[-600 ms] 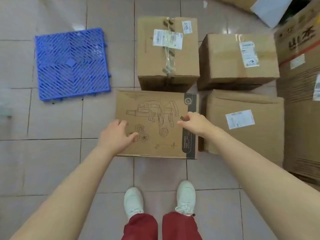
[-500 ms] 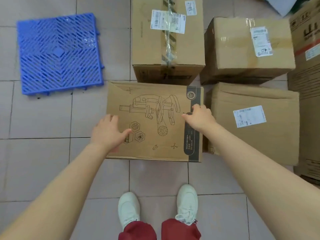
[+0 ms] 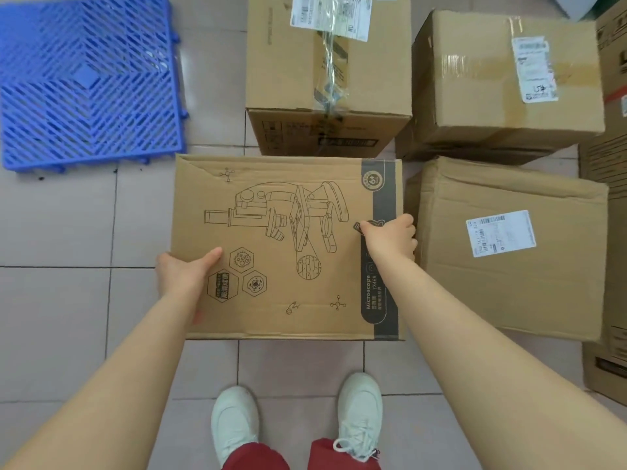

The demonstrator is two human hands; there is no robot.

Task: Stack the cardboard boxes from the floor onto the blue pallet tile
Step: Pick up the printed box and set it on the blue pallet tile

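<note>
A flat cardboard box printed with a microscope drawing (image 3: 288, 245) lies on the tiled floor just ahead of my feet. My left hand (image 3: 185, 271) wraps its left edge, thumb on top and fingers under the side. My right hand (image 3: 390, 237) grips its right edge over the dark printed stripe. The blue pallet tile (image 3: 84, 79) lies bare on the floor at the upper left, apart from the box.
Behind the box stands a taped box with a shipping label (image 3: 325, 72). A second labelled box (image 3: 505, 79) sits at the upper right, and a wide flat one (image 3: 509, 245) lies against the microscope box's right side. More cartons (image 3: 610, 232) line the right edge.
My head has dropped closer to the microscope box. Both hands slid from its top face outward to its left and right edges and closed on them.
</note>
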